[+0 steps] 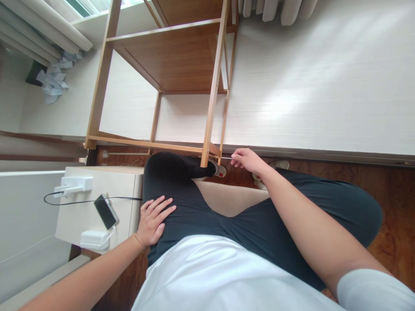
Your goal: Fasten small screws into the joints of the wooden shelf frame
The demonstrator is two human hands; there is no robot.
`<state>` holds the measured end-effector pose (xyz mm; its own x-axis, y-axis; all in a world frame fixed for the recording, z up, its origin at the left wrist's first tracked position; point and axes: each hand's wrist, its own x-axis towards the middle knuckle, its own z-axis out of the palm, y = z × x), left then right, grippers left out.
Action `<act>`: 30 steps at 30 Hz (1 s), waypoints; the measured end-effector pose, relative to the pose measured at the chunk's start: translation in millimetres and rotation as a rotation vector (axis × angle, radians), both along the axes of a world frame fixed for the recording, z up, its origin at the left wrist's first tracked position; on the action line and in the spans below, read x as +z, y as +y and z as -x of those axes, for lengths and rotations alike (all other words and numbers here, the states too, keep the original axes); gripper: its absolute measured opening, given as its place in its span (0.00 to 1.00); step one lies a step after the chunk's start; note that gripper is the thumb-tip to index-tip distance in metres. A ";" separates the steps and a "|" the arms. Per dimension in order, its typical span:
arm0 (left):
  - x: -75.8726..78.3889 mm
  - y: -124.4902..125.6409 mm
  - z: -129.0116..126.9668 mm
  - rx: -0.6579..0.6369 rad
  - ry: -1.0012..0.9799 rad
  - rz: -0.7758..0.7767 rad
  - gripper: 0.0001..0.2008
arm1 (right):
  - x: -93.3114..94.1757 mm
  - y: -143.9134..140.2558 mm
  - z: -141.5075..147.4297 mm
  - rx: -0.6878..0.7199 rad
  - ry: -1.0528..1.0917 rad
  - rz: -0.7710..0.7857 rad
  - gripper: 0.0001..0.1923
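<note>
Thin metal rod (227, 157) sits pinched in right hand's (248, 160) narrow grip beside shelf leg (210, 112).

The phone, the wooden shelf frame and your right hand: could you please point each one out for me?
phone (105, 211): head view, middle of its dark screen.
wooden shelf frame (214, 90): head view, front upright post.
right hand (247, 159): head view, back of the hand.

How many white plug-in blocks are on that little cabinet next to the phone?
2. One white block lies at the cabinet's far edge with a dark cable; the other lies at the near edge, just past the phone. More may be out of view.
</note>
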<state>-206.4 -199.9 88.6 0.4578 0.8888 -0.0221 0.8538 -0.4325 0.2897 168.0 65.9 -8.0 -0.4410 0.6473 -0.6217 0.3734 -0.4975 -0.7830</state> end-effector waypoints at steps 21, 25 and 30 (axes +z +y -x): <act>-0.9 -2.0 1.3 0.018 -0.005 0.012 0.28 | 4.7 -0.9 4.1 -0.062 0.016 0.130 0.11; 1.0 -2.2 -0.2 0.035 0.011 0.023 0.27 | 5.8 -1.0 5.5 -0.068 0.011 0.081 0.06; 4.3 -3.0 -4.0 0.064 0.020 0.029 0.27 | -0.5 -1.1 3.2 -0.002 -0.023 -0.055 0.05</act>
